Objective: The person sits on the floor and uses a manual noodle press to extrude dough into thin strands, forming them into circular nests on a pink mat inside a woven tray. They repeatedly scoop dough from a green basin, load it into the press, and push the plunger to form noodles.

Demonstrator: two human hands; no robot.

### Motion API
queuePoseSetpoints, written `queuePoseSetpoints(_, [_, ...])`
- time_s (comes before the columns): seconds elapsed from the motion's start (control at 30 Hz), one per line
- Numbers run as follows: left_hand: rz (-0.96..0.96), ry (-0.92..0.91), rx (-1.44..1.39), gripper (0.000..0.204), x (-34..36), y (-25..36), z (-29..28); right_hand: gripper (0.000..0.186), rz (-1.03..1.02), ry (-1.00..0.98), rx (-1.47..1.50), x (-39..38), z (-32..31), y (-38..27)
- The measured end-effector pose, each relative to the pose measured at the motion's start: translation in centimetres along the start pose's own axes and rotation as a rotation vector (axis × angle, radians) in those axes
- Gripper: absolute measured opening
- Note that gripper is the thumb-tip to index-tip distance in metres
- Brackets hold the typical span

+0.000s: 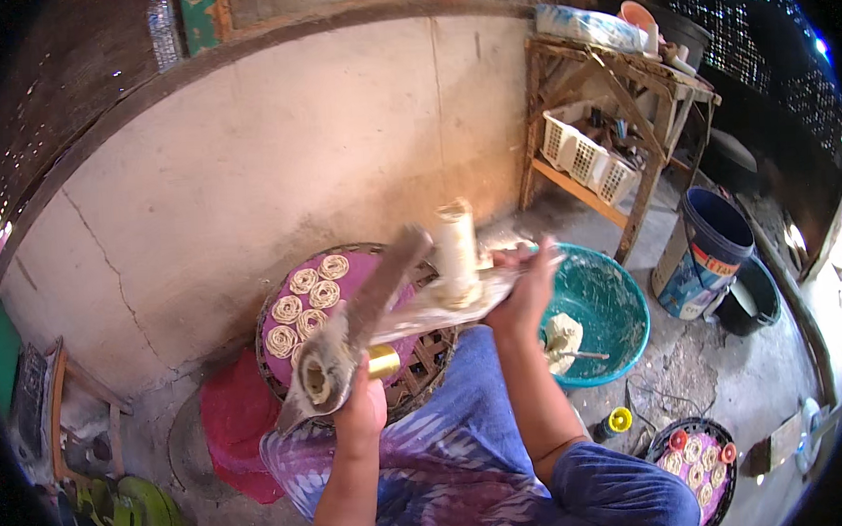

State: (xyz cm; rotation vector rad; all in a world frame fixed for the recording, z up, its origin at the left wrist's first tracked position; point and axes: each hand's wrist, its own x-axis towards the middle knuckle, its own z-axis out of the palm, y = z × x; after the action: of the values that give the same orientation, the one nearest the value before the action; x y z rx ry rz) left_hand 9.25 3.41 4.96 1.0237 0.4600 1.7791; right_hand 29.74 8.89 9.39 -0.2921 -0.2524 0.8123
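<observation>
Gripping the tool (391, 276) low on its wooden body, the left hand (360, 411) has its fingers curled closed around it, just beside the round chamber (318, 378), which sits at ten o'clock from that hand. A gold tube (382, 362) shows at one o'clock, right by those fingers; whether they hold it too, I cannot tell. The paddle-like arm of the tool slants from seven toward one o'clock.

The relation that seems to count most is post to chamber. The dough-coated post (457, 261) stands on the pale board (429, 319), its long axis near upright, pointing at twelve. From the left fingers it lies between one and two o'clock, well apart from the chamber's mouth; from the right hand (526, 300) it lies near ten and just beside, so the right is clearly nearer. The right fingers are partly bent at the board's right end, but blur hides how far closed they are or how firmly they have hold of it.

Past the tool, toward twelve from the left hand, lies a woven tray (425, 377) with coiled dough rings (325, 294) on a purple sheet. At three o'clock from the right hand sits the teal basin (631, 333), with a dough lump (563, 336) inside.
</observation>
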Motion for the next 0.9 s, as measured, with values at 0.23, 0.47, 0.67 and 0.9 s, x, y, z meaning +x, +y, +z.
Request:
queuePoseSetpoints(0.23, [0.457, 0.181, 0.075, 0.036, 4.6, 13.2, -4.5, 0.050, -0.072, -0.745, -1.667, 1.0, -13.8, -2.0])
queuePoseSetpoints(0.47, [0.858, 0.502, 1.310, 0.044, 3.1, 21.0, -12.6, 0.029, 0.583, -0.729, -2.893, 7.3, -28.0, -11.6])
queuePoseSetpoints(0.67, [0.885, 0.065, 1.871, 0.051, 3.8, 18.7, -14.0, 0.021, 0.358, -1.109, -3.136, 10.6, -22.8, -12.4])
queuePoseSetpoints(0.9, [0.823, -0.379, 1.993, 0.061, 7.2, 14.0, -9.6, 0.020, 0.389, -1.137, -3.144, 12.9, -24.6, -10.6])
